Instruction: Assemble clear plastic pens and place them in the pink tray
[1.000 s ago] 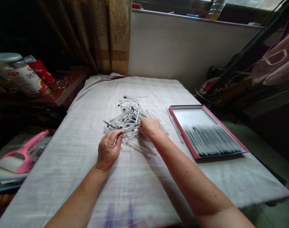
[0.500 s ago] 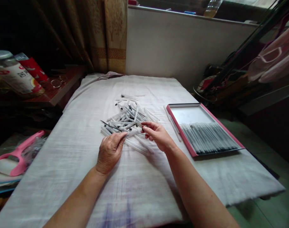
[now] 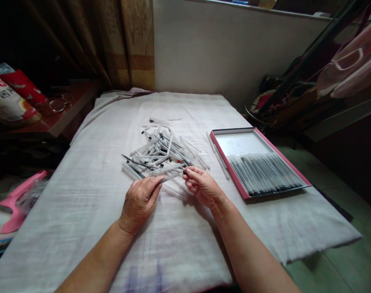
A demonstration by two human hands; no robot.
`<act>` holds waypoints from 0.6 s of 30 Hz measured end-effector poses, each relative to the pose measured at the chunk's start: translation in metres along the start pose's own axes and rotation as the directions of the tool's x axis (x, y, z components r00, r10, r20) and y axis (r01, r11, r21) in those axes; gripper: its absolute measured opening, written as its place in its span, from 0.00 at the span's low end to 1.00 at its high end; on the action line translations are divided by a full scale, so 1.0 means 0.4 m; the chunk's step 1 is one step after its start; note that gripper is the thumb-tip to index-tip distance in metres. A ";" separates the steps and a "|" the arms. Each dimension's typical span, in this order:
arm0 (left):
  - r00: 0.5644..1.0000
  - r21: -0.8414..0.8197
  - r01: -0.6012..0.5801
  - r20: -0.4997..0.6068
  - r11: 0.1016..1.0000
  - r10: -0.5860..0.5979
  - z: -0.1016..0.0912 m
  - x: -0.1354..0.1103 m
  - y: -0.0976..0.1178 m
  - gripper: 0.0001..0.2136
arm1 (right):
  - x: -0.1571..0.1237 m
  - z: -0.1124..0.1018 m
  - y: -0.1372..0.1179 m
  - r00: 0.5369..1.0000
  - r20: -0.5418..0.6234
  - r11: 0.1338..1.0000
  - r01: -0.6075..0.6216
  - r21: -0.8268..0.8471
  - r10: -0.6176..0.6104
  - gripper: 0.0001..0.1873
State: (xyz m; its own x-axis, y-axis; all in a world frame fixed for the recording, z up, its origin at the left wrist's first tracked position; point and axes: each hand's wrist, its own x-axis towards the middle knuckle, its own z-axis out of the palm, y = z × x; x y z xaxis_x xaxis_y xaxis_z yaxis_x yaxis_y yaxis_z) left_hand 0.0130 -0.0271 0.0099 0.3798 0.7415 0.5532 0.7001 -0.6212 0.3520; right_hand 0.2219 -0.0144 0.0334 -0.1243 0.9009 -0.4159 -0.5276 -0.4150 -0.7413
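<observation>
A loose pile of clear plastic pen barrels and thin refills [image 3: 161, 152] lies in the middle of a table under a white cloth [image 3: 81, 203]. My left hand [image 3: 139, 201] pinches one end of a clear pen barrel [image 3: 170, 176] at the near edge of the pile. My right hand [image 3: 202, 186] pinches the other end, where a small dark tip shows. Both hands meet over the cloth just in front of the pile. To the right lies a red-rimmed tray [image 3: 222, 152] holding a neat row of pens [image 3: 265, 175].
A low wooden shelf [image 3: 51, 122] at the left carries a jar and a red packet [image 3: 22, 87]. A pink-handled tool [image 3: 11, 203] lies below it. A curtain [image 3: 130, 44] and white wall stand behind. Dark poles and cloth clutter the right side; the table edge drops off at the right.
My right hand left the pile and drew back toward me with a small piece. Both hands now hold one barrel between them. The view has drifted right and down.
</observation>
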 end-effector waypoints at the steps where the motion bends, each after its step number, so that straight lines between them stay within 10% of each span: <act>1: 1.000 -0.003 0.001 0.007 1.000 -0.001 -0.001 0.000 0.001 0.11 | 0.000 0.001 0.001 1.000 0.000 1.000 -0.017 -0.002 0.017 0.23; 18: 0.999 0.000 0.017 0.046 1.000 -0.017 -0.006 0.001 0.004 0.13 | -0.005 0.004 0.011 0.997 0.037 0.984 0.079 -0.162 -0.074 0.17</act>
State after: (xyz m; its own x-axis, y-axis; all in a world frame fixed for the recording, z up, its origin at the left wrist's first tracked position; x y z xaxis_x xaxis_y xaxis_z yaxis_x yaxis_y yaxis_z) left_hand 0.0129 -0.0287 0.0125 0.3950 0.7630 0.5118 0.7066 -0.6083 0.3615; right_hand 0.2186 -0.0180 0.0319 -0.1154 0.9333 -0.3400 -0.3927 -0.3573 -0.8474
